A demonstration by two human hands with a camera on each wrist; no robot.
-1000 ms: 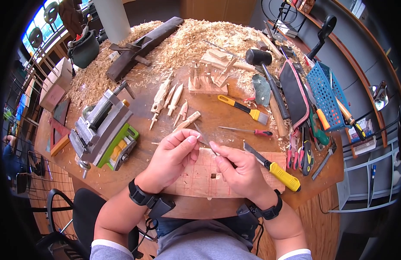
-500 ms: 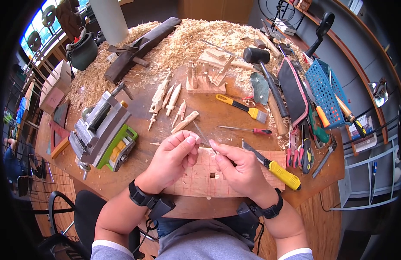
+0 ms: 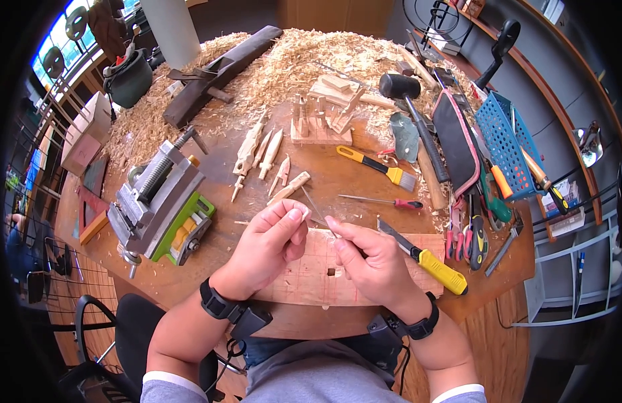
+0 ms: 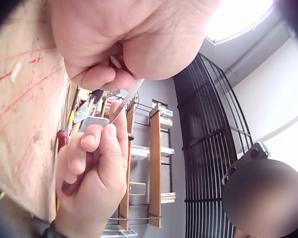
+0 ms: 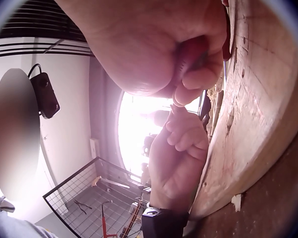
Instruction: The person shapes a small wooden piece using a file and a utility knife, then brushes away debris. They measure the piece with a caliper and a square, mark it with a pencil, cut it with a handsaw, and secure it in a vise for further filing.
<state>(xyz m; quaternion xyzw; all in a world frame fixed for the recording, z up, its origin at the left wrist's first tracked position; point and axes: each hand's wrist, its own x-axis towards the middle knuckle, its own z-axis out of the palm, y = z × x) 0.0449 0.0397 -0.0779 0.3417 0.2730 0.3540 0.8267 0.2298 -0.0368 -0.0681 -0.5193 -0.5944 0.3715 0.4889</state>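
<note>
The right hand (image 3: 376, 263) grips a thin metal file (image 3: 313, 203) by its red handle (image 5: 190, 55), seen in the right wrist view. In the left wrist view the narrow blade (image 4: 127, 100) runs up from the right hand (image 4: 93, 171) to the left hand. Between thumb and fingertips the left hand (image 3: 268, 247) pinches a small pale piece (image 3: 307, 213), mostly hidden by the fingers. Both hands are close together over a wooden board (image 3: 304, 277) with red lines and a small square hole.
A yellow-handled saw (image 3: 440, 271) lies on the board's right part. Beyond are a red-handled file (image 3: 408, 204), a brush (image 3: 399, 178), carved wooden pieces (image 3: 272, 153) and a pegged block (image 3: 322, 136). A vise (image 3: 156, 195) stands left; a blue basket (image 3: 506, 144) stands right, shavings (image 3: 324, 50) behind.
The view has shifted slightly. Both hands keep nearly the same place and the same hold, with only small shifts at the fingertips.
</note>
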